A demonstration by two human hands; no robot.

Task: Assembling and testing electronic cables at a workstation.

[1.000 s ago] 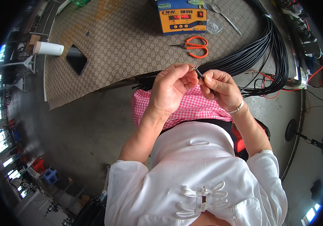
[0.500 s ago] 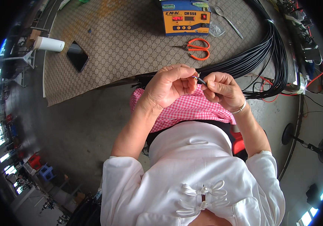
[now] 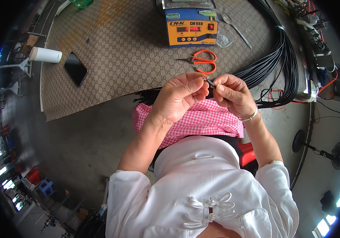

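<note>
Near the table's front edge, my two hands meet at the end of a black cable (image 3: 211,84). My right hand (image 3: 233,94) is closed round the cable's dark jacket, thumb on top. Thin coloured wires come out of the cable's end, and my left hand (image 3: 182,95) pinches them between thumb and forefinger. The wire tips are too small to make out. Just beyond my hands lie orange-handled scissors (image 3: 204,61), their blades toward the left. A large bundle of black cables (image 3: 271,65) curves along the right of the table.
A blue and yellow soldering station (image 3: 191,33) stands at the back. Right of it are a metal spoon (image 3: 237,31) and a clear plastic bag (image 3: 223,40). A dark phone (image 3: 75,69) and a white cup (image 3: 46,55) lie on the left. A pink checked cloth (image 3: 193,119) covers my lap.
The view has shifted, so the table's things appear lower in the picture. My left thumb and forefinger have closed in nearer to the cable's end. My right hand keeps its hold.
</note>
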